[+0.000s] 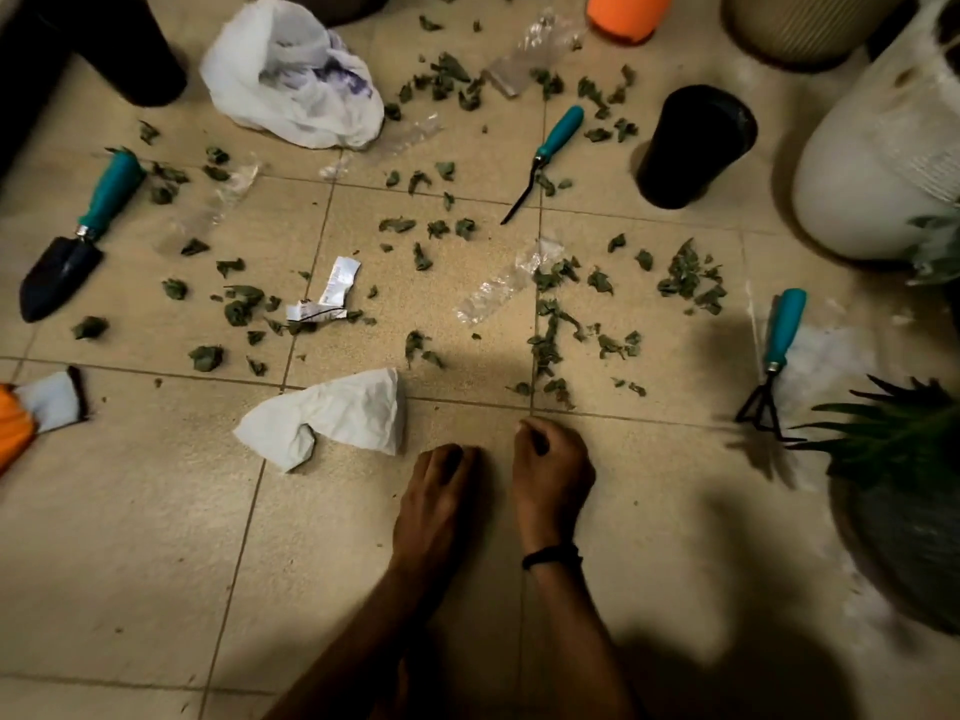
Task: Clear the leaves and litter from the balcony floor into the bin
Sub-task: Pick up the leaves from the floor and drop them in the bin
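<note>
Looking down on a tiled balcony floor [156,511] in dim light. Near the bottom centre, both hands sit low at the floor, side by side. The left hand [441,485] has its fingers bent down and close together. The right hand [553,467], with a dark band at the wrist, is loosely fisted. Whether either hand pinches anything cannot be told.

Beyond the hands, torn green leaves [691,280] are scattered over the middle and far floor, mixed with litter. A crumpled white paper [343,413] lies just left of the hands, with a receipt scrap [335,291] and clear plastic wrap [498,288] farther out, and a white plastic bag [291,80] far left. A black container [696,148], probably the bin, stands far right, well apart from the hands.

Three teal-handled tools lie among the leaves: a trowel [78,226] on the left, a narrow weeder [558,132] far centre, and a hand rake [774,361] on the right.

The leaves look light and loose, so handfuls may shed on the way to the container. The clear wrap is easy to miss in this light. A sweeping hand could also catch the rake's prongs.
</note>
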A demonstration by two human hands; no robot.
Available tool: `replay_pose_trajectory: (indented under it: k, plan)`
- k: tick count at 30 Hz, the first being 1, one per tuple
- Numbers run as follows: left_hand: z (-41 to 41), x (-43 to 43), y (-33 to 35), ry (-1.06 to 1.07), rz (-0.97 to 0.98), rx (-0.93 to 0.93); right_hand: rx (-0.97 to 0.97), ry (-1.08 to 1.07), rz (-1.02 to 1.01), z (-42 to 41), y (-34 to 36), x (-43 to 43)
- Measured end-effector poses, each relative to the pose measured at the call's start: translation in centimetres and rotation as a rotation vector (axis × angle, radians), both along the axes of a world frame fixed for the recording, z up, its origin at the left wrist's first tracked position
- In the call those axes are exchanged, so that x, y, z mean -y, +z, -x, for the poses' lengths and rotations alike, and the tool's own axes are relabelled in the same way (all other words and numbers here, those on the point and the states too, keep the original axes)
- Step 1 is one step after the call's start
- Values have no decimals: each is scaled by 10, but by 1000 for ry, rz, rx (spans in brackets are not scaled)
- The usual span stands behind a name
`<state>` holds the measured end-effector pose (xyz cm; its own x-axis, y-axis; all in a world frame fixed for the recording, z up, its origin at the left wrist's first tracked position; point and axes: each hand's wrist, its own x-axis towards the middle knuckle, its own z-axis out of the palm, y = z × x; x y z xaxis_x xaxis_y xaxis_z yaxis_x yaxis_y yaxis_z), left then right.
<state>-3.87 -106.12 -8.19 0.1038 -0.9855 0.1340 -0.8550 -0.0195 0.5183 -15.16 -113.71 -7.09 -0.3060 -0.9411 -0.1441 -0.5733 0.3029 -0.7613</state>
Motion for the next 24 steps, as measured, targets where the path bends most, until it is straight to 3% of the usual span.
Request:
replay_pose_trajectory:
  k: [3, 6, 9, 12, 14, 16, 20, 22, 24]
  plan:
    - [7, 6, -4, 25, -136, 20, -18, -116, 47, 30, 20, 24]
    - [14, 18, 2, 67, -248, -22, -63, -59, 13, 44, 12, 49]
    - [18, 36, 20, 180, -262, -308, -152, 79, -75, 37, 7, 61]
    - [16, 62, 29, 239, -107, -463, -207, 178, -43, 20, 8, 57]
    - [13, 77, 35, 344, -214, -781, -189, 187, -3, 14, 6, 53]
    - [6, 89, 42, 423, -378, -1247, -124, 179, 14, 9, 7, 53]
    - [-13, 104, 52, 462, -492, -1998, -253, 190, 93, 0, 9, 50]
    - [-17, 106, 52, 474, -479, -2215, -279, 189, 54, -4, 13, 51]
    - [-17, 108, 53, 447, -461, -2298, -223, 159, -10, -3, 13, 54]
